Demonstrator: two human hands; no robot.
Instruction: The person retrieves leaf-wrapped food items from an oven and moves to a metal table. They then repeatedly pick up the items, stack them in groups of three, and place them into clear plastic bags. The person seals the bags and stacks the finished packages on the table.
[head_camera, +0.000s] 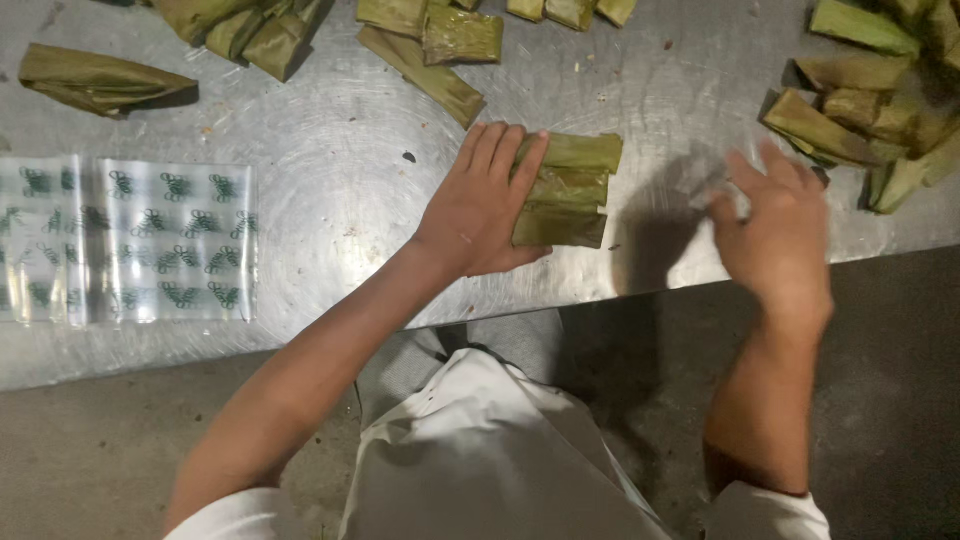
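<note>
Three green leaf-wrapped parcels (567, 190) lie side by side near the front edge of a steel table (340, 200). My left hand (482, 205) rests flat against their left ends, fingers together, pressing on them. My right hand (775, 235) hovers to the right of the parcels, blurred, fingers spread, holding nothing that I can make out.
Clear plastic bags with green print (125, 240) lie flat at the left. More leaf parcels are heaped at the right (865, 110), along the far edge (430, 45) and at the far left (95, 80). The table's front edge runs just under my hands.
</note>
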